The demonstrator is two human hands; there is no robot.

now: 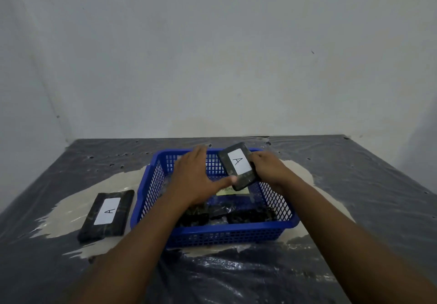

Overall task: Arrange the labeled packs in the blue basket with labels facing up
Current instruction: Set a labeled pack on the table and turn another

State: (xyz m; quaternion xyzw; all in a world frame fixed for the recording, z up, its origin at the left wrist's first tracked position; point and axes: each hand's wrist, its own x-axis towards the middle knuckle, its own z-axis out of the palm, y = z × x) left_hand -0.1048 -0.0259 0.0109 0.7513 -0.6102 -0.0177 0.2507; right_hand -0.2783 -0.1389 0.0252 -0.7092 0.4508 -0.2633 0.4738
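A blue mesh basket (151, 185) stands in the middle of the table. My right hand (272, 169) holds a dark pack (238, 165) tilted above the basket's far right side, its white "A" label facing me. My left hand (194, 178) hovers over the basket with fingers spread, its thumb touching the lower end of that pack. A second dark pack (106, 212) lies flat on the table left of the basket, "A" label up. Dark packs (250, 215) lie in the basket's near part, no labels showing. A yellow note (227, 191) lies on the basket floor.
The table (354, 185) is covered in crinkled dark plastic sheet with a pale worn patch under the basket. A plain wall rises right behind the table's far edge.
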